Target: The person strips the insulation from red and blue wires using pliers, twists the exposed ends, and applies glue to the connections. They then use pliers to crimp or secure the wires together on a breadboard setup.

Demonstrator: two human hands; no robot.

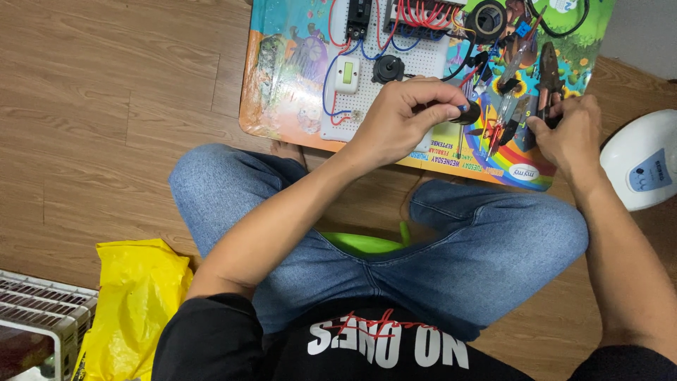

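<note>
Head view shows a person sitting cross-legged on a wooden floor (120, 106), bent over a colourful low table (282, 106) that carries a white perforated wiring board (423, 60). The left hand (398, 120) hangs over the near edge of that board, its thumb and fingers pinched around a small round black part (467, 113) with a bit of blue at its tip. The right hand (568, 134) is at the near right of the table, fingers curled and pressed onto the handle end of a pair of pliers (549, 85); whether it grips them fully I cannot tell.

Risks, as I judge them: red and blue wires (416, 17) loop loosely across the far side of the board, and a sleeve or wrist moving over them could tug a connection free. The black part is held only at the fingertips above the table edge, so a slip could send it into the lap or onto the floor. Other tools (504, 116) lie crowded between the two hands and could be knocked off. A white rounded appliance (642, 159) stands just right of the table, close to the right forearm.
</note>
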